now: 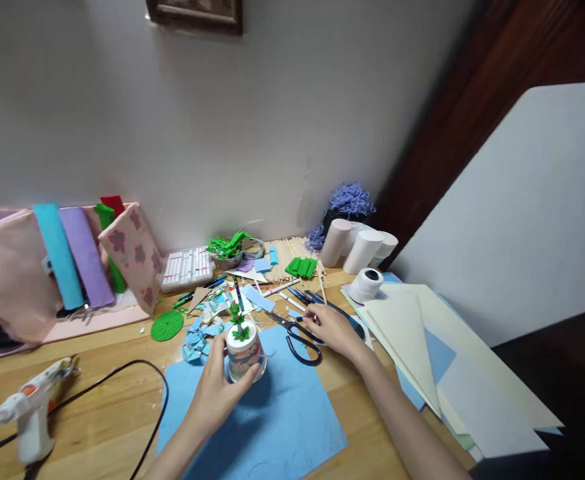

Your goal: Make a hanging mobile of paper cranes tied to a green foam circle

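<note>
My left hand is wrapped round an upside-down paper cup with a printed pattern, thumb on its near side. A small green paper plant stands upright on the cup's white base. The cup is over the blue sheet. To the right, my right hand reaches down with bent fingertips drawn together beside the black-handled scissors. Whatever lies between those fingertips is too small and hidden to make out. Several pens and the scissors' upper handle loop lie right by the fingers.
A white glue gun with a black cord lies at left. Blue paper scraps and a green disc are beyond the sheet. Markers, wooden sticks and paper cups line the wall. Paper sheets are stacked at right.
</note>
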`<state>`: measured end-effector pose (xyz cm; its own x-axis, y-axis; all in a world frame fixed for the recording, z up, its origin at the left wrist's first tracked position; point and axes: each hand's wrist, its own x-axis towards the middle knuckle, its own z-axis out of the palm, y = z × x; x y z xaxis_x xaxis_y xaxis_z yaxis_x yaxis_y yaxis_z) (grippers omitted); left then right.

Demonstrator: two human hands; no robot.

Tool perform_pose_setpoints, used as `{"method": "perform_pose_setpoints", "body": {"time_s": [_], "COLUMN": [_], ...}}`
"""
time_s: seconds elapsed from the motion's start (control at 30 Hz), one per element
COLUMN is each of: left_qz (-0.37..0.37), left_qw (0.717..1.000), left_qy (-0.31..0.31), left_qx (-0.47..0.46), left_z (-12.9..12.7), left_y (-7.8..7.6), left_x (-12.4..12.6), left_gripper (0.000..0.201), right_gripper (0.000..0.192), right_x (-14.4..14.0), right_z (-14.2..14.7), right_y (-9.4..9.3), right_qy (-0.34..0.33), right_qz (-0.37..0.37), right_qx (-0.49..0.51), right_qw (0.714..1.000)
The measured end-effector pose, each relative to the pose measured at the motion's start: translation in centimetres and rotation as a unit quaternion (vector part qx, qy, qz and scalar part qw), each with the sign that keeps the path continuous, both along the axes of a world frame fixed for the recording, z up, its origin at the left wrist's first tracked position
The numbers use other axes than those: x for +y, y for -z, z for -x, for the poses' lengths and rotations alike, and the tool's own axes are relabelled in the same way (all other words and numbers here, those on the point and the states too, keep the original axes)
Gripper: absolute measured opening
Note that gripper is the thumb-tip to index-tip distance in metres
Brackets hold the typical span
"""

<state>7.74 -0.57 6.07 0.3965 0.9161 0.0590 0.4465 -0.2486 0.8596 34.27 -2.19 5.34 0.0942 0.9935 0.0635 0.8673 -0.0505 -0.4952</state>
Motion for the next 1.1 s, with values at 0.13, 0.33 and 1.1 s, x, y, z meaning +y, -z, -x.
{"method": "perform_pose_setpoints", "body": {"time_s": [0.13, 0.33, 1.1], "left_qz": [-0.013, -0.029, 0.018], "left_qw": [1.0, 0.998, 0.991], "left_qy": [0.016, 0.05, -0.013], "left_qx": [0.013, 0.026, 0.133], "left_z": [-1.4, -3.8, -1.9], "left_y": [0.2, -0.1, 0.3], "left_x": [0.6, 1.0, 4.9], "left_gripper": [0.052, 0.055, 0.054], "right_gripper": [0.017, 0.043, 0.02], "right_x": [-0.6, -1.1, 4.1], "right_z": [-2.3, -8.7, -9.9], "right_y": [-0.3, -2.1, -3.0], "right_qy": [0.127, 0.347, 0.145], "right_qz": [-0.188, -0.285, -0.078], "right_qx": [0.016, -0.063, -0.208], "right_qw": [0.974, 0.891, 0.964]}}
